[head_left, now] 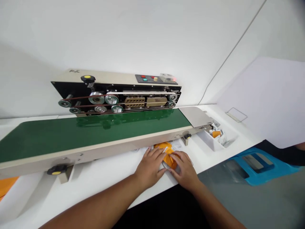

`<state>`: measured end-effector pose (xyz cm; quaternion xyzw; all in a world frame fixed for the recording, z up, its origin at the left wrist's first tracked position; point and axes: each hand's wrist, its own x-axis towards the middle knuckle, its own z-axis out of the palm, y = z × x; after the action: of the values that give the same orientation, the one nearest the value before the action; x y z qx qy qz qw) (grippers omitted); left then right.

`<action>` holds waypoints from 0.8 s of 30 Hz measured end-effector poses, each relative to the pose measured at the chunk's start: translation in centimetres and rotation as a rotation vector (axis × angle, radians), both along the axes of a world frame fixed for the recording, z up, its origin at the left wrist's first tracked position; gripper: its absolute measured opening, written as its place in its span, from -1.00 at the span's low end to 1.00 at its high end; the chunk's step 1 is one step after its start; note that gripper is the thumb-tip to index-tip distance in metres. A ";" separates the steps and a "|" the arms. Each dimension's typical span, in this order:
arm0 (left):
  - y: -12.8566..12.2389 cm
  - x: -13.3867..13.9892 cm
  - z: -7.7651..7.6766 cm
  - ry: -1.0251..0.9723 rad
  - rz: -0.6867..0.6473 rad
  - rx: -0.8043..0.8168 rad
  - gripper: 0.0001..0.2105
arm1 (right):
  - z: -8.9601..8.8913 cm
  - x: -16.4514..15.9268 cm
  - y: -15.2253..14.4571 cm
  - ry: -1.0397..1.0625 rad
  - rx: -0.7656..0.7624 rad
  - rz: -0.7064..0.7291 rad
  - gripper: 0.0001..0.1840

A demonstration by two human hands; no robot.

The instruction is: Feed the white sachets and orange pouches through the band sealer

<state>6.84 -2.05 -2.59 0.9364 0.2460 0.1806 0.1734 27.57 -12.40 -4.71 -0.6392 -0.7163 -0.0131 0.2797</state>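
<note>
On the white tabletop, just in front of the green conveyor belt (95, 130), lies a crumpled orange packet (170, 160) with a small whitish strip across it. My left hand (149, 167) holds its left side, the fingers curled over the top and the thumb near the front edge. From the other side my right hand (185, 170) grips it with bent fingers, the two thumbs nearly meeting. White and silvery printed packets (176, 146) show behind the orange one, partly tucked under the conveyor. My fingers hide part of the packet.
A band sealer (119, 95) with pulleys and a button panel stands behind the belt. To the right, a white bin (213, 143) holds several packets. A blue-lidded container (262, 165) stands below the table edge. Orange material (7, 187) shows at far left.
</note>
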 end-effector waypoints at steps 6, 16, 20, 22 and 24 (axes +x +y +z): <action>0.4 0.0 0.8 0.158 0.200 0.058 -0.16 | 0.1 -0.1 0.1 -0.014 0.001 -0.025 -0.45; 2.5 -0.7 0.9 0.283 0.312 0.061 -0.34 | -0.6 0.0 0.7 -0.027 -0.031 -0.150 -0.07; 1.6 -0.7 1.2 0.264 0.268 0.124 -0.41 | -0.9 0.3 1.1 0.081 -0.010 -0.135 -0.12; 1.4 -0.6 1.2 0.239 0.243 0.138 -0.41 | -1.0 0.6 1.1 0.144 0.005 -0.147 -0.17; 1.3 -0.5 1.0 0.212 0.226 0.143 -0.41 | -1.1 0.9 1.1 0.199 0.015 -0.171 -0.21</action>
<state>6.35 -0.74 -1.63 0.9266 0.3530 0.1160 0.0579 28.44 -11.32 -5.84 -0.6939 -0.6276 0.0213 0.3523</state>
